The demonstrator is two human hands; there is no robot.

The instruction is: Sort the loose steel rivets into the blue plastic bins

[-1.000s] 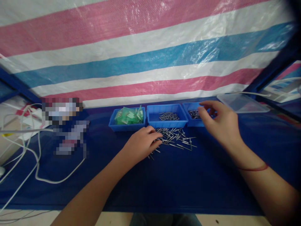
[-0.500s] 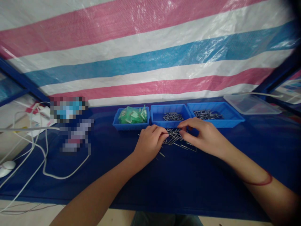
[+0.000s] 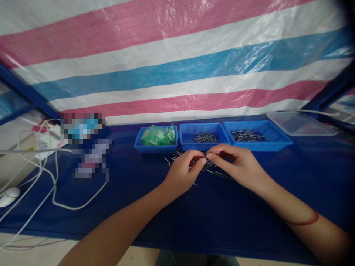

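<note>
My left hand (image 3: 183,170) and my right hand (image 3: 235,165) meet fingertip to fingertip over a loose pile of small metal pins (image 3: 213,170) on the blue table cover (image 3: 194,214). Both hands are pinched shut, and a thin pin seems to sit between the fingertips. Behind the pile stand three blue trays: the left tray (image 3: 155,147) holds green pieces, the middle tray (image 3: 205,130) holds a few metal pins, and the right tray (image 3: 277,142) holds more pins.
A clear plastic lid (image 3: 301,123) lies at the back right. White cables (image 3: 52,177) and a white mouse (image 3: 8,195) lie at the left. A striped tarpaulin (image 3: 177,66) closes off the back. Blurred objects (image 3: 88,159) sit left of the trays.
My right hand came back from the right tray to the pile. Both hands then lifted slightly and brought their fingertips together in a pinch.
</note>
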